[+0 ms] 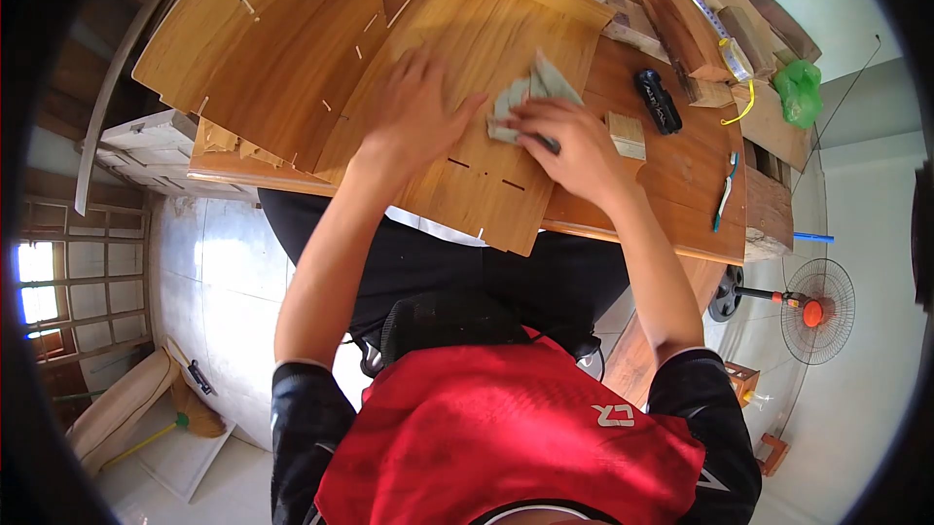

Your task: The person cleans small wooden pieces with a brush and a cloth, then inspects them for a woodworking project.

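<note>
My left hand (411,108) lies over a slotted wooden panel (467,29), fingers spread, slightly smeared by motion. My right hand (569,144) grips a grey-green cloth (525,92) against the same panel, near its right side. A small dark bit shows by the right fingertips, too small to name. Several slots cut through the panel near its front edge. To the left, another wooden panel (268,34) with light slots and pegs stands tilted up beside the flat one.
A wooden table (681,180) carries a black case (658,102), a toothbrush (726,192), a small wood block (626,136), a tape measure (736,59) and a green plastic bag (799,94). Wood offcuts (671,19) lie at the back right. A fan (815,311) stands to the right.
</note>
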`<state>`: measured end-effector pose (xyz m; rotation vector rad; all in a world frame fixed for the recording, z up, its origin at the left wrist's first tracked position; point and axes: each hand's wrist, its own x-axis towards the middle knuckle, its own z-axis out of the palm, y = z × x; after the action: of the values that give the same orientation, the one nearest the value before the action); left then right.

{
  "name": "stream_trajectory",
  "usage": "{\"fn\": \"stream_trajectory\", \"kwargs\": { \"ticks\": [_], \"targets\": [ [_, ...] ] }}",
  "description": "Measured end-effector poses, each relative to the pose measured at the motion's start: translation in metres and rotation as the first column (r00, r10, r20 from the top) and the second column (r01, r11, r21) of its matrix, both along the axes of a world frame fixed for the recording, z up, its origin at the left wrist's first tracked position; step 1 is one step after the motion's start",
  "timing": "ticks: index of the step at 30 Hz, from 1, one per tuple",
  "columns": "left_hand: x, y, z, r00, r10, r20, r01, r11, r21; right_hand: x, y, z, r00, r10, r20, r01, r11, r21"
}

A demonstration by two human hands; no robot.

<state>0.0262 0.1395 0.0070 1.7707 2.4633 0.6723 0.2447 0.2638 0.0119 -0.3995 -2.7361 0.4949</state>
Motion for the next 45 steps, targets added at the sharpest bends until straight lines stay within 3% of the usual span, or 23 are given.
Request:
{"fn": "stream_trajectory", "kwargs": {
  "ticks": [1,4,8,12,21,24,27,30,31,35,38,41,45],
  "targets": [
    [-0.008,0.022,-0.005,0.995,-0.043,-0.086,0.041,0.999,-0.017,0.003,-0.008,0.003,0.992,0.026,-0.120,-0.032,0.998,-0.046],
    [-0.023,0.081,-0.026,0.972,-0.079,-0.223,0.088,0.996,0.031,0.026,-0.023,0.006,0.984,0.009,-0.180,-0.052,0.971,-0.233],
    [-0.028,0.104,-0.030,0.976,-0.124,-0.179,0.104,0.987,-0.121,0.049,-0.032,0.014,0.977,-0.016,-0.213,-0.015,0.990,-0.142],
    [-0.032,0.095,-0.030,0.975,-0.162,-0.151,0.140,0.980,-0.144,0.062,-0.036,0.004,0.957,-0.078,-0.280,0.015,0.975,-0.220],
    [-0.027,0.055,-0.021,0.978,-0.169,-0.119,0.159,0.983,-0.094,0.055,-0.036,-0.002,0.929,-0.099,-0.358,0.021,0.976,-0.215],
    [-0.023,0.023,-0.008,0.985,-0.172,-0.032,0.168,0.981,-0.096,0.046,-0.031,0.001,0.936,-0.064,-0.347,0.039,0.996,-0.078],
    [-0.020,-0.006,-0.002,0.987,-0.162,0.011,0.163,0.985,-0.063,0.033,-0.024,0.001,0.946,-0.123,-0.299,0.108,0.992,-0.066],
    [-0.016,-0.028,-0.006,0.990,-0.140,-0.022,0.141,0.990,0.031,0.011,-0.021,0.006,0.989,-0.065,-0.136,0.071,0.997,0.036],
    [-0.015,-0.034,-0.009,0.991,-0.128,-0.042,0.130,0.989,0.067,0.007,-0.026,0.002,0.998,-0.038,0.046,0.035,0.997,0.074],
    [-0.012,-0.047,-0.023,0.988,-0.135,-0.073,0.140,0.987,0.073,-0.009,-0.040,0.003,0.972,0.131,0.196,-0.136,0.991,0.014],
    [-0.011,-0.048,-0.029,0.987,-0.133,-0.085,0.141,0.985,0.101,-0.028,-0.001,-0.010,0.975,0.019,0.222,-0.063,0.979,0.196],
    [-0.008,-0.047,-0.028,0.990,-0.124,-0.073,0.132,0.985,0.111,-0.057,0.040,-0.031,0.955,-0.242,0.174,0.192,0.945,0.264],
    [-0.007,-0.048,-0.025,0.995,-0.094,-0.028,0.097,0.984,0.149,-0.090,0.017,-0.031,0.962,-0.011,0.273,-0.056,0.970,0.238]
  ]
}}
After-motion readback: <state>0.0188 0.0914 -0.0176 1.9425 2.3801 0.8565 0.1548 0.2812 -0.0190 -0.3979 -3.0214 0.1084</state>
